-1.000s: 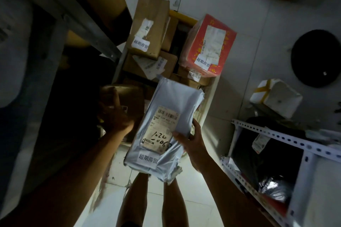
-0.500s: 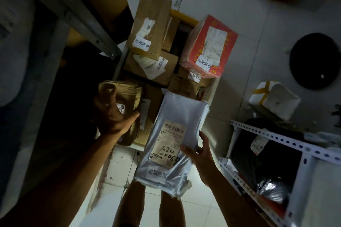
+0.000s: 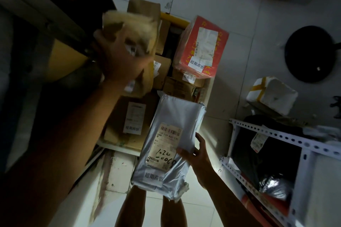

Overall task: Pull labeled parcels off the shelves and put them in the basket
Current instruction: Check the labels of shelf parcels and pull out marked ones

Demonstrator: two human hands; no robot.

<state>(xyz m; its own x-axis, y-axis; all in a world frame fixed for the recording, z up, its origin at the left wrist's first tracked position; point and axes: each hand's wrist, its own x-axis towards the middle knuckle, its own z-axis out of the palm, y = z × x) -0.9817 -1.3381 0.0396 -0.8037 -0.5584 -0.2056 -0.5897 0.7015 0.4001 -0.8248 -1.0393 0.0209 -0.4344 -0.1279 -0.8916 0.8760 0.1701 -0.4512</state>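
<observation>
Room: dim, pale tiled floor (image 3: 221, 14), perforated shelf rack (image 3: 287, 134) right of the basket (image 3: 177, 19) | basket: piled with brown boxes, red box (image 3: 201, 46) on top | right hand (image 3: 193, 151): fingers clamped on grey labelled mailer (image 3: 171, 134), handwritten numbers, just before the basket | left hand (image 3: 118, 57): fingers grip blurred tan parcel (image 3: 132, 29) above the basket.

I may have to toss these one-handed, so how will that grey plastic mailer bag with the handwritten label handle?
The grey mailer bag probably stays fairly stiff: the right hand holds it by one edge and it barely droops. Its wrinkled plastic skin looks slick, so a thumb-over-edge hold could slip. Carried one-handed, it seems light for its size.
</observation>
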